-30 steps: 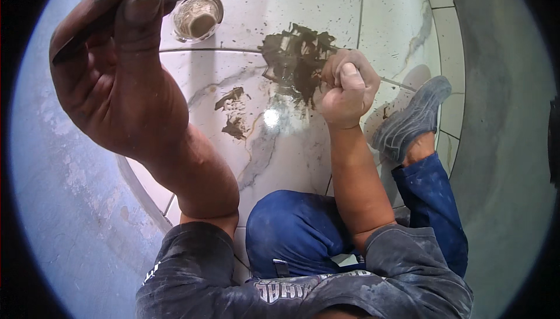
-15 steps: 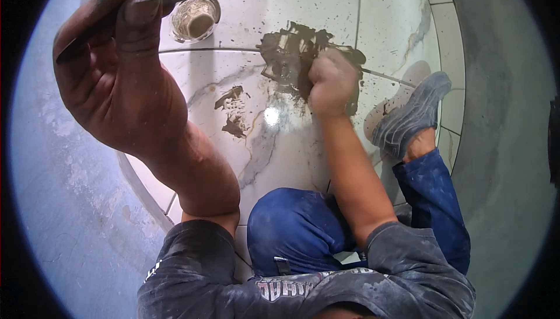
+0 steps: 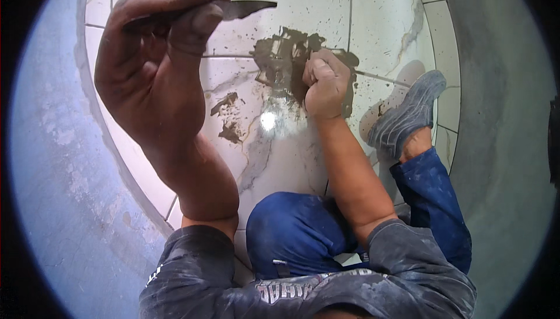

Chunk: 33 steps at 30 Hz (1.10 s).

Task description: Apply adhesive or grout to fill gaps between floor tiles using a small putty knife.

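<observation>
No packages, labels, signs or screens visible.

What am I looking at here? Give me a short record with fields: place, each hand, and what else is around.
Place: white marbled floor tiles with grey joints
Left hand: raised near the camera, pinching a flat metal blade
Right hand: fisted, pressed down on a dark grey paste patch at a tile joint
Smaller smears: on the tile to its left
Shoe: grey, at right
Trousers: blue

The right hand (image 3: 326,83) is fisted over the dark grout patch (image 3: 286,59), hiding whatever tool it grips. The left hand (image 3: 160,56) covers most of its flat blade (image 3: 248,9), hiding the handle.
</observation>
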Motion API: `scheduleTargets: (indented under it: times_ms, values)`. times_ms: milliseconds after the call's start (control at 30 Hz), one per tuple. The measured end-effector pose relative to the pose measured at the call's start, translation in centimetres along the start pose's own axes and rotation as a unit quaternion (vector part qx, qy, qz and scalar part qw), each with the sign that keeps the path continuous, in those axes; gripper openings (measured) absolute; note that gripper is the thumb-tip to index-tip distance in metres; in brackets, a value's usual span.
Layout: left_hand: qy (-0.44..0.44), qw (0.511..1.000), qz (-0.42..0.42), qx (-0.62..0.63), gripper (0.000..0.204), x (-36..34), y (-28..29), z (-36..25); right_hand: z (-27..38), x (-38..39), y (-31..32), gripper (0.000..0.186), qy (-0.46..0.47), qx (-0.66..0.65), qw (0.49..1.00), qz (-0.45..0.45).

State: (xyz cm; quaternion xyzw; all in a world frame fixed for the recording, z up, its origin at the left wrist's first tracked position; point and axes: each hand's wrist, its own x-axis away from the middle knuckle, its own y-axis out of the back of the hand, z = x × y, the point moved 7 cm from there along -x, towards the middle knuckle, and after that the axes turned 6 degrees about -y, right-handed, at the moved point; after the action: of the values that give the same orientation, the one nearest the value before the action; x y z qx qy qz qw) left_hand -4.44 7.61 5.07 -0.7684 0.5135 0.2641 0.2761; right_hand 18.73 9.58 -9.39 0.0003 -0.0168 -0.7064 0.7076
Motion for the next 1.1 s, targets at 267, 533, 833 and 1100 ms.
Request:
scheduleTargets:
  times_ms: [267,533,833,1100]
  values:
    - [0.020,0.999,-0.012,0.027,0.018,-0.2,0.3,0.0,3.9,0.3,-0.2,0.022,0.079,0.001,0.997,-0.015]
    - [0.048,0.998,0.001,0.037,0.019,-0.1,-0.2,0.1,3.8,0.4,0.2,0.022,0.100,0.030,0.994,-0.018]
    - [0.029,0.999,0.008,0.042,0.019,0.1,-0.4,0.6,0.9,0.1,0.6,0.023,0.069,0.132,0.989,-0.017]
    - [0.027,0.999,0.010,0.026,0.019,0.3,0.2,0.7,1.8,0.6,-0.1,0.023,0.008,0.026,1.000,0.005]
